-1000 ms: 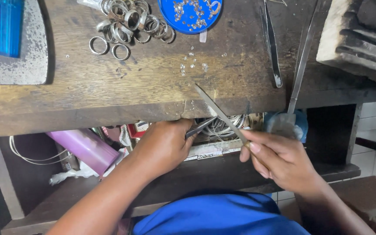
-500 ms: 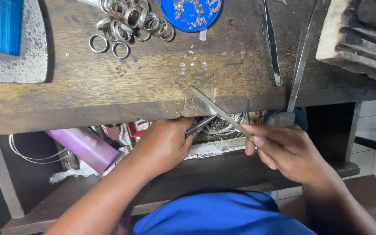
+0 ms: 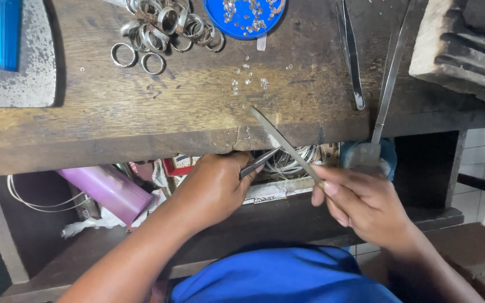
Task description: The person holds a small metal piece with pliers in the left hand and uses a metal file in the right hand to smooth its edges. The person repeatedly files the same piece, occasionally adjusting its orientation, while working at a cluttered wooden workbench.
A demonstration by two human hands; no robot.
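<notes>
Head: right hand point(image 3: 366, 205) angled, gripping file point(image 3: 284, 143)

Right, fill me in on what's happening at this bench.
A person in a blue top works at the front edge of a worn wooden bench. The right hand holds a slim metal file angled up against that edge; the left hand grips pliers just below it. Silver rings and a blue dish of tiny stones lie farther back.

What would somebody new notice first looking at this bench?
Probably the two hands at the front edge of the wooden bench: the right hand slants a slim metal file across it, while the left hand grips pliers. Behind them, a heap of silver rings lies beside a blue dish.
</notes>
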